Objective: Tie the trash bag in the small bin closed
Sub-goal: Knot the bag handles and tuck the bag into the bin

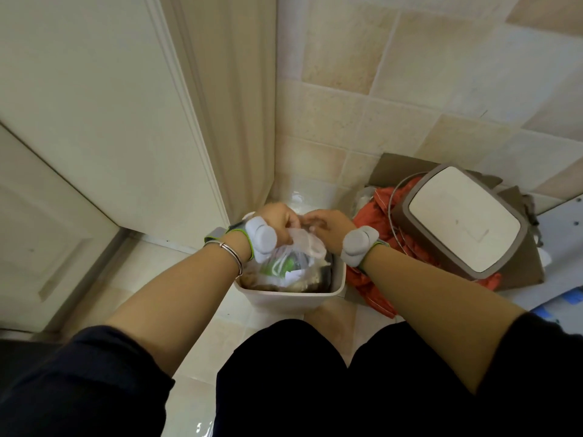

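A small white bin (293, 298) stands on the floor in the corner between a door frame and a tiled wall. In it sits a clear plastic trash bag (298, 257) full of rubbish, its top gathered into a bunch above the rim. My left hand (277, 220) pinches the bunched plastic from the left. My right hand (328, 225) holds the same bunch from the right, fingers touching the left hand's. Both wrists carry grey sensor bands. The fingertips and any knot are hidden by the hands.
The bin's swing lid (460, 222), brown with a cream flap, lies to the right on orange cloth (372, 285) and flattened cardboard (523, 266). A white door (94, 137) fills the left. Tiled wall (410, 89) behind. My knees in dark clothing are below the bin.
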The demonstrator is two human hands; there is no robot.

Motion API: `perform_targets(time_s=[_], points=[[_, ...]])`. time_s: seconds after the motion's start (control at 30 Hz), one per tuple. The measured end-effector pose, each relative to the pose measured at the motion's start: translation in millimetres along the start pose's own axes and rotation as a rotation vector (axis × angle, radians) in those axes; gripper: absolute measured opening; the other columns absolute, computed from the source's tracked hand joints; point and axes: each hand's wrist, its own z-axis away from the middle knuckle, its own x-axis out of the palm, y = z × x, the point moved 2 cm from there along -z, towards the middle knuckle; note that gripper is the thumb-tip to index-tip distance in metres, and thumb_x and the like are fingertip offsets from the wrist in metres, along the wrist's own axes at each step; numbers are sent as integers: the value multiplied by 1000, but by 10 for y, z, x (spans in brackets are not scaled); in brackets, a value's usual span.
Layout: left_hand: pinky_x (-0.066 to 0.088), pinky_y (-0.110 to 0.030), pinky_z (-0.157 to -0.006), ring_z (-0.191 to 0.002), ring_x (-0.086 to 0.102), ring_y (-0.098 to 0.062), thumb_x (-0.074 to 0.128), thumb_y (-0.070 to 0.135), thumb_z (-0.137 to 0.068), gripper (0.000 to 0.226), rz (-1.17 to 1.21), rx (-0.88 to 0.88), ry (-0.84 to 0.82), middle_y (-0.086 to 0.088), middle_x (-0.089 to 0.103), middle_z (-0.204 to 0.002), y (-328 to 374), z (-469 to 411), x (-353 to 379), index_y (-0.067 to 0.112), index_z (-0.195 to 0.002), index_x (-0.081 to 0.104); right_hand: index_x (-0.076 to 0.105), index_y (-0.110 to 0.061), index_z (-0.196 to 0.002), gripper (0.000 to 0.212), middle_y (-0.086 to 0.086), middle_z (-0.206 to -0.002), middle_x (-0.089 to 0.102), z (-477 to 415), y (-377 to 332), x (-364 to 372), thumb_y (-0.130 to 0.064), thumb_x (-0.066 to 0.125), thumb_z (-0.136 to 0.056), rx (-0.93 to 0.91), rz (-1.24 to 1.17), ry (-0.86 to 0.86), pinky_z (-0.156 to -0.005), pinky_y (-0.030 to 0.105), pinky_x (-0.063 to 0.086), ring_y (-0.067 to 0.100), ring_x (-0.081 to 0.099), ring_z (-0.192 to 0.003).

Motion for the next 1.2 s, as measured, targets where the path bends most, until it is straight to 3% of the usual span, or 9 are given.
perform_targets(time_s=[0.07, 0.17, 0.33, 0.43, 0.67, 0.8, 0.87, 1.0, 1.2], points=[[35, -22, -57, -71, 53, -22, 65, 13, -76, 9, -172, 47, 78, -5, 62, -78, 42, 34, -23, 14, -84, 67, 65, 8, -98, 24, 24, -95, 67, -27, 8, 87, 13, 48, -81, -21, -79, 28, -87, 38, 45, 26, 59, -93], [36, -32, -63, -86, 60, -36, 56, 18, -83, 19, -385, 136, 181, -19, 67, -97, 132, 102, -39, 12, -101, 55, 67, -5, -76, 22, 8, -72, 60, -70, 19, 140, 9, 51, -80, 9, -126, 60, -76, 38, 45, 20, 53, -79], [47, -40, -79, -107, 58, -33, 40, 16, -94, 36, -576, 205, 193, -11, 57, -123, 208, 181, -12, 22, -129, 47, 61, 9, -100, 20, 23, -94, 65, -95, -106, 92, 4, 50, -85, 23, -51, 5, -81, 32, 42, 17, 49, -85], [34, -34, -67, -105, 56, -32, 36, 12, -95, 37, -673, 218, 180, -13, 51, -123, 225, 186, -9, 16, -130, 48, 64, 15, -91, 19, 34, -99, 66, -97, -147, 42, 7, 49, -83, -52, 3, -71, -83, 37, 47, 17, 48, -85], [33, -33, -69, -112, 54, -30, 37, 17, -95, 34, -703, 257, 143, -15, 54, -126, 192, 245, -24, 7, -122, 56, 63, 13, -88, 17, 32, -101, 66, -129, -268, -29, 7, 49, -81, -24, 230, -249, -54, 15, 32, 17, 46, -81], [45, -33, -62, -94, 65, -30, 20, 32, -77, 61, -586, 404, 204, -16, 67, -108, 138, 290, -10, 5, -102, 68, 59, 7, -106, 25, 27, -117, 60, -148, -362, -11, -3, 45, -88, 14, 383, -284, -81, 34, 41, 33, 56, -104], [49, -28, -52, -76, 70, -29, 33, 24, -75, 44, -569, 423, 253, -14, 71, -89, 141, 301, -21, 5, -86, 72, 58, 8, -105, 26, 28, -116, 60, -133, -360, 13, -6, 44, -89, -6, 439, -264, -79, 35, 38, 37, 55, -107], [43, -36, -79, -111, 55, -25, 40, 22, -94, 29, -575, 178, 180, -7, 62, -117, 132, 270, -35, 12, -112, 61, 61, 1, -105, 27, 26, -109, 61, -153, -231, 77, -6, 42, -87, -44, 482, -174, -83, 35, 37, 36, 50, -109], [38, -28, -72, -109, 59, -26, 38, 22, -93, 35, -456, 174, 163, -7, 67, -114, -96, 455, 140, 6, -103, 68, 63, -15, -105, 23, 14, -114, 57, -156, -50, 84, -13, 47, -89, -26, 683, -122, -94, 43, 42, 35, 45, -112]])
